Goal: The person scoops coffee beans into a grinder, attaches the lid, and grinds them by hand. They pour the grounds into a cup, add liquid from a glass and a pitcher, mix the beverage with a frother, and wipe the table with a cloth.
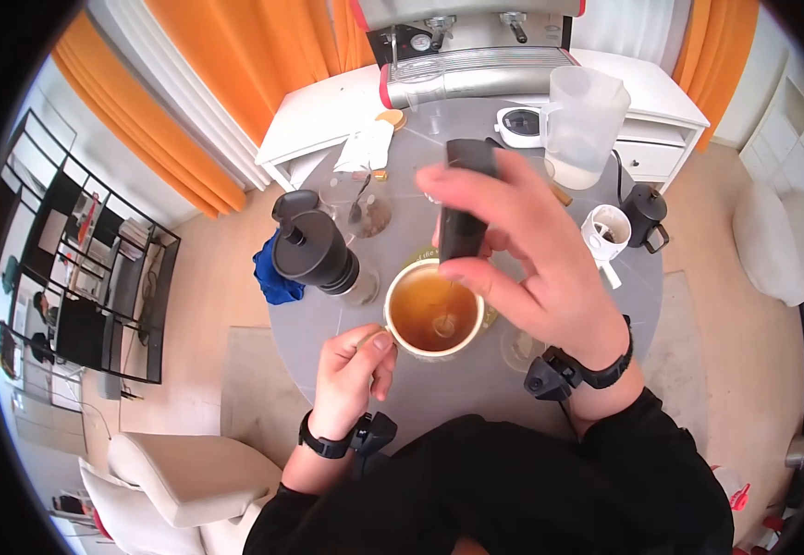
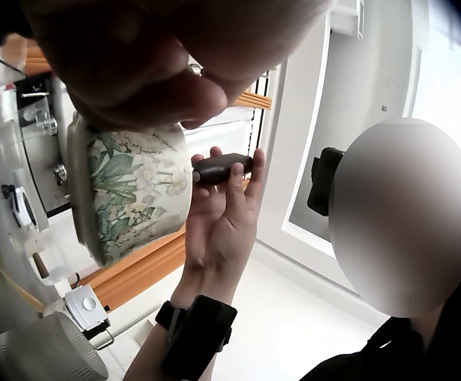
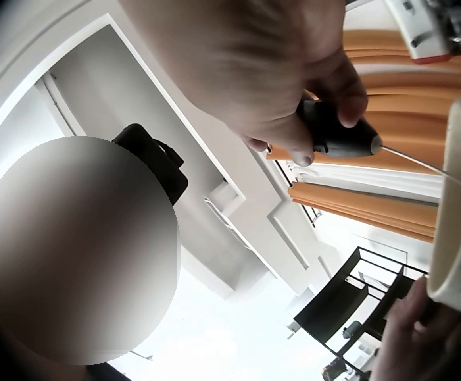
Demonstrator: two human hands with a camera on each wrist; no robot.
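Observation:
A cream cup (image 1: pixel 390 319), with painted flowers on its outer wall (image 2: pixel 139 190), holds amber-brown liquid (image 1: pixel 417 305). At its lower left rim, my left hand (image 1: pixel 351 375) grips the cup by its handle, which the fingers mostly hide. My right hand (image 1: pixel 554 277) holds a black handheld milk frother (image 1: pixel 463 231) above the cup, thumb and fingers curled round its body. From the frother's tip a thin metal shaft (image 3: pixel 417 162) runs down past the cup's rim. Its round whisk end (image 1: pixel 443 325) shows within the liquid.
Left of the cup stands a black-topped hand grinder (image 1: pixel 314 250), with a glass holding a spoon (image 1: pixel 371 217) behind. A plastic pitcher (image 1: pixel 587 120), white mug (image 1: pixel 607 222) and black kettle (image 1: pixel 645 217) are at right. Close by my right wrist is a clear glass (image 1: pixel 520 350).

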